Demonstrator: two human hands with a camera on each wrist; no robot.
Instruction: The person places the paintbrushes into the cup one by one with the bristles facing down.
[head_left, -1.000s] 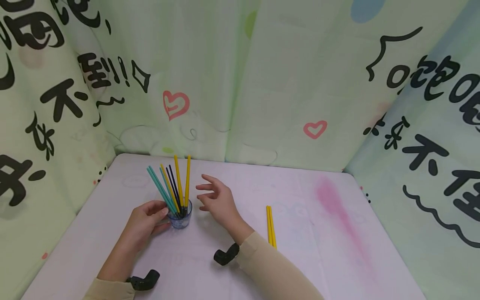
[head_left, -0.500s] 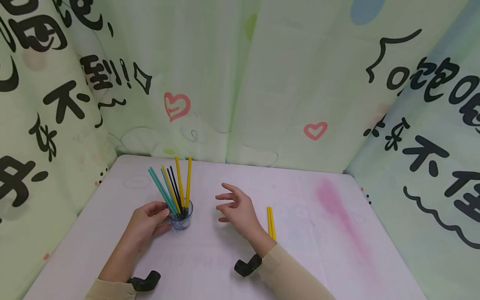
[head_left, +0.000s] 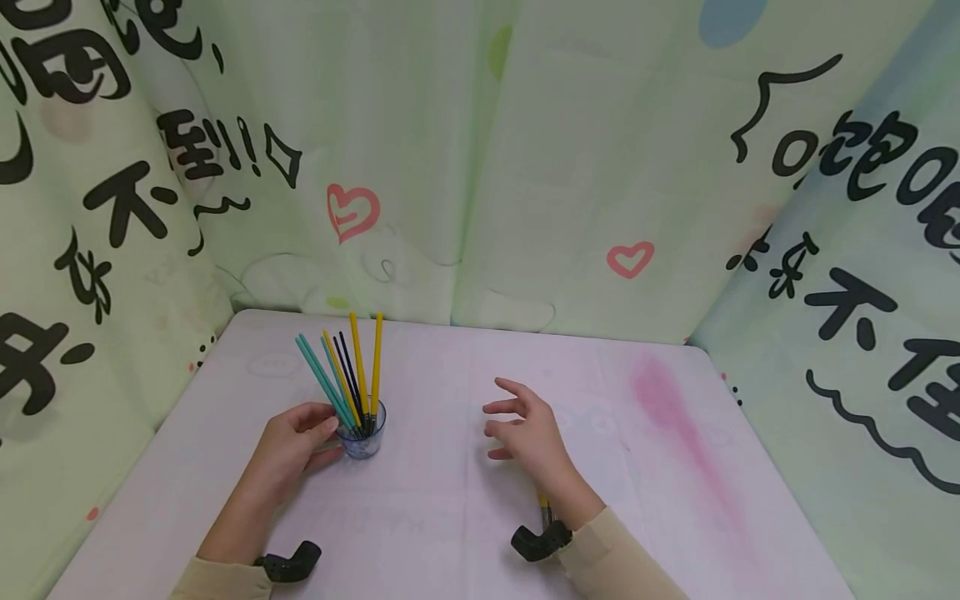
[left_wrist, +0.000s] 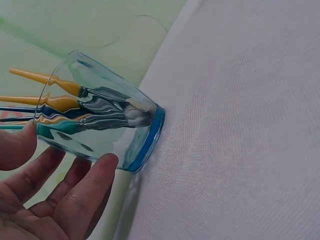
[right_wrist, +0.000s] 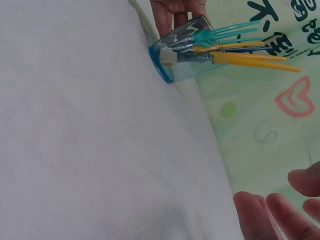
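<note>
A clear blue-tinted glass (head_left: 362, 448) stands upright on the table, holding several paintbrushes (head_left: 357, 375) bristles down, with yellow, teal and dark blue handles. My left hand (head_left: 288, 442) holds the glass at its left side, the thumb near the rim and the fingers along the wall, as the left wrist view shows. Over the table, right of the glass, my right hand (head_left: 536, 433) hangs with loosely spread fingers and nothing in them. Beneath its wrist lie yellow-handled brushes (head_left: 545, 510), mostly hidden by the hand and forearm.
The table (head_left: 420, 525) has a pale pinkish cloth with a pink streak (head_left: 682, 417) at the right. Light green curtains (head_left: 480, 167) printed with black writing and hearts enclose its back and sides. A black device (head_left: 542, 540) sits on each wrist.
My right hand has moved right, away from the glass, and now passes above the yellow brushes on the table, covering most of them. The left hand and the glass have stayed in place.
</note>
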